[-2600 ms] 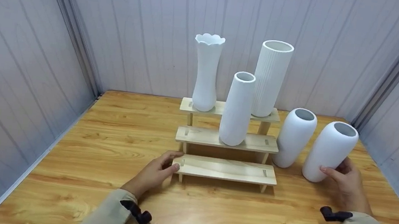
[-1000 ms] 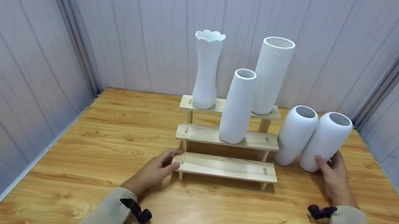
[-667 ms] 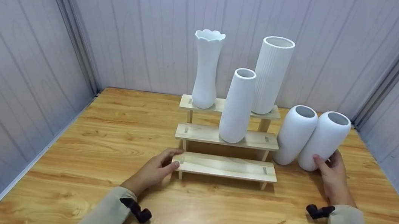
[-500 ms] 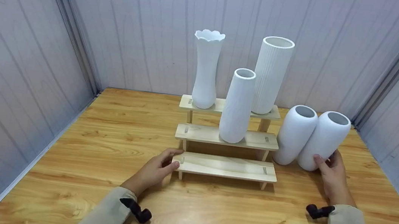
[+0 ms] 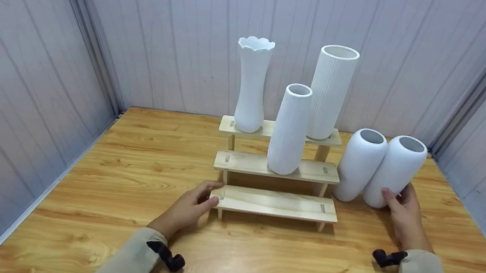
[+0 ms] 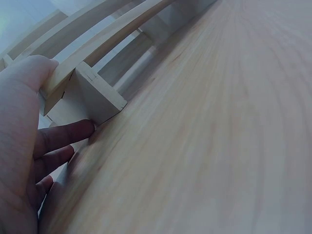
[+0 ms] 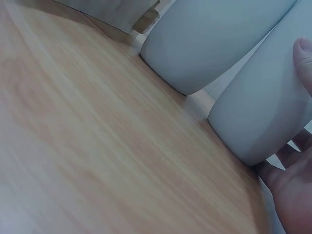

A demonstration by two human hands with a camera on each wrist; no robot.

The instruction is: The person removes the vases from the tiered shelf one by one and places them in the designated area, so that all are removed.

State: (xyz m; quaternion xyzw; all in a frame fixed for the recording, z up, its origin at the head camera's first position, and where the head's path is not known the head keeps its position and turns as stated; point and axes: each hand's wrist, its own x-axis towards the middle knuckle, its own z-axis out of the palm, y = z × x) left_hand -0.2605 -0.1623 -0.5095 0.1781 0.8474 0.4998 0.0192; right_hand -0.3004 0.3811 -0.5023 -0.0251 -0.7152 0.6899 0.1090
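Observation:
My right hand (image 5: 406, 219) holds the lower part of a smooth white vase (image 5: 399, 167), thumb in front and fingers behind. That vase stands on the table beside a similar white vase (image 5: 360, 165), their upper sides touching; a narrow gap shows between their bases in the right wrist view. My left hand (image 5: 188, 206) grips the left end of the lowest step of a three-tier wooden stand (image 5: 274, 204). In the left wrist view its thumb (image 6: 41, 68) lies on the plank while a fingertip meets the leg (image 6: 100, 95).
On the top tier stand a scalloped-rim vase (image 5: 251, 91) and a ribbed cylindrical vase (image 5: 330, 96). A tapered vase (image 5: 288, 135) occupies the middle tier. Panelled walls (image 5: 189, 46) close off the back and both sides of the wooden table (image 5: 138, 160).
Since the oldest frame, my right hand has shifted the outer vase left and slightly back, against the neighbouring one. Over the last half second almost nothing moves. My left hand stays put.

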